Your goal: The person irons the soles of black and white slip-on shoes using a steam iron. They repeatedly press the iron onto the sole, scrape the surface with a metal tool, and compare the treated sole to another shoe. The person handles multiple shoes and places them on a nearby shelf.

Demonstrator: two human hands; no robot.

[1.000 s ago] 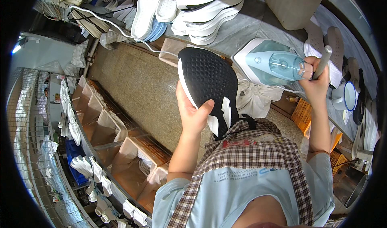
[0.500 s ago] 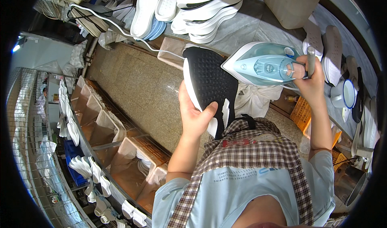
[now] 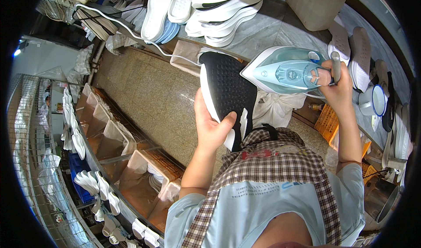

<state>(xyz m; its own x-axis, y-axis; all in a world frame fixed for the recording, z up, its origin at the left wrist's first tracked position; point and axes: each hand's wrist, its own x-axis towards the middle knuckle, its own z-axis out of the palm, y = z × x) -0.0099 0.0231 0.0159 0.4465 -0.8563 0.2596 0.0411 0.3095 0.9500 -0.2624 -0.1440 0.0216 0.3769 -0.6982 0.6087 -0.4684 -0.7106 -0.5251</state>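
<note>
My left hand (image 3: 211,123) grips a shoe sole (image 3: 227,86) by its lower left side, thumb pressed on top. The sole has a black, dimpled face and a white rim, and a white strip shows near its lower end. My right hand (image 3: 340,88) is closed round the handle of a pale blue and white iron (image 3: 280,70). The iron's pointed tip lies at the sole's right edge; whether it touches cannot be told. A grey, round-ended rod (image 3: 336,66) sticks out by my right fingers. White cloth (image 3: 276,110) hangs below the iron.
Stacked white soles (image 3: 228,15) stand on the grey marble bench (image 3: 263,33), near a beige container (image 3: 313,7). A white mug (image 3: 372,101) sits at the right. Lined crates (image 3: 142,178) stand at the left, beside a rack of white soles (image 3: 109,197). A white cord (image 3: 127,29) crosses the upper left.
Almost nothing differs. The sole's lower right edge has shifted slightly left, and the iron keeps its place beside it. Both hands keep their grips.
</note>
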